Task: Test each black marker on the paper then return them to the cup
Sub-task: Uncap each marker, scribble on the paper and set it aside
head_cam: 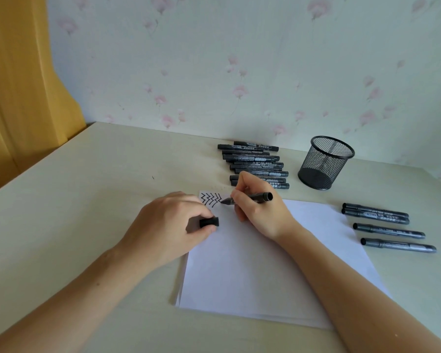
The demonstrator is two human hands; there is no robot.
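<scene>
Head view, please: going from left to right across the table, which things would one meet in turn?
Marker cap in the left hand → zigzag marks → marker in the right hand → mesh cup → four loose markers.

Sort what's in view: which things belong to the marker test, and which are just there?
Job:
right hand with uncapped marker
left hand holding cap
paper with zigzags
marker pile
four markers to the right of the paper
mesh cup

Just there:
table
curtain
wallpaper
</scene>
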